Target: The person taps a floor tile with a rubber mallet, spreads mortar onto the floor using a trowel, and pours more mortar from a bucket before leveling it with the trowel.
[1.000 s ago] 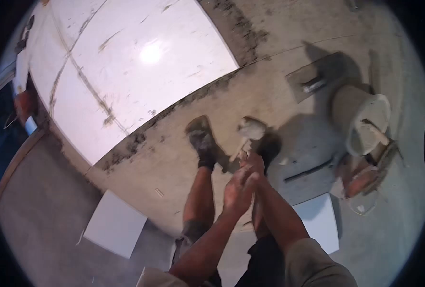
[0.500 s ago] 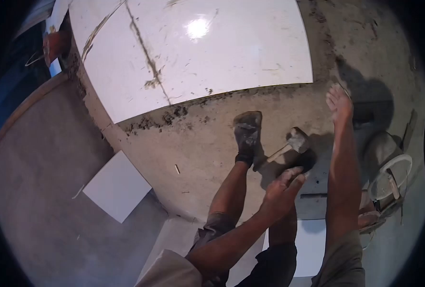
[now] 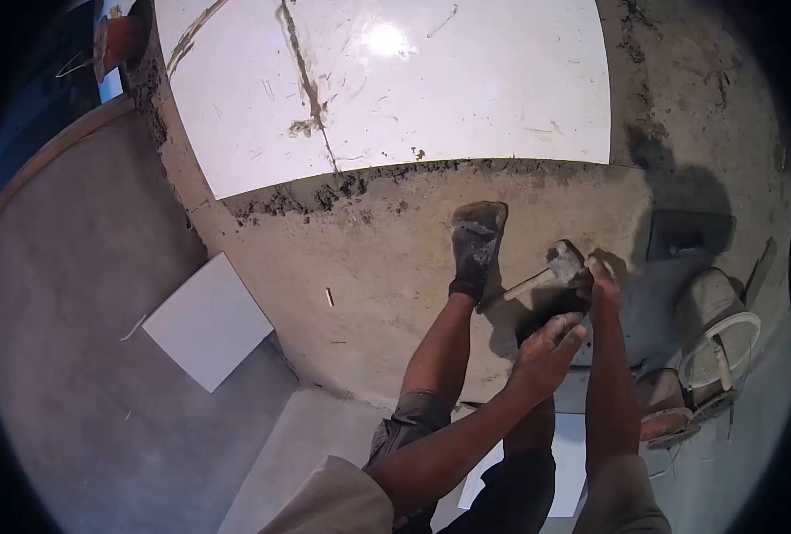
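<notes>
My left hand [image 3: 548, 356] hangs over my bent leg, fingers loosely bent, a small gap beside the thumb and nothing visible in it. Close to the mallet's head is my right hand [image 3: 602, 278], its fingers slightly apart; whether they touch the mallet I cannot tell. The mallet [image 3: 566, 260] lies on the rough floor, its pale wooden handle pointing toward my dark shoe [image 3: 479, 242]. Beyond the shoe is a large glossy white tile [image 3: 467, 98] with a dirty joint line and crumbs of mortar along its near edge.
A smaller white tile [image 3: 209, 322] lies at the left. To the right are a dark flat tool [image 3: 691, 235], a whitish bucket [image 3: 707, 303] on its side and a reddish container [image 3: 662, 405]. An orange-red object [image 3: 118, 43] is at the upper left.
My right hand has come down and left, from beside the large tile to the mallet's head. My left hand keeps nearly the same pose. The view has shifted slightly.
</notes>
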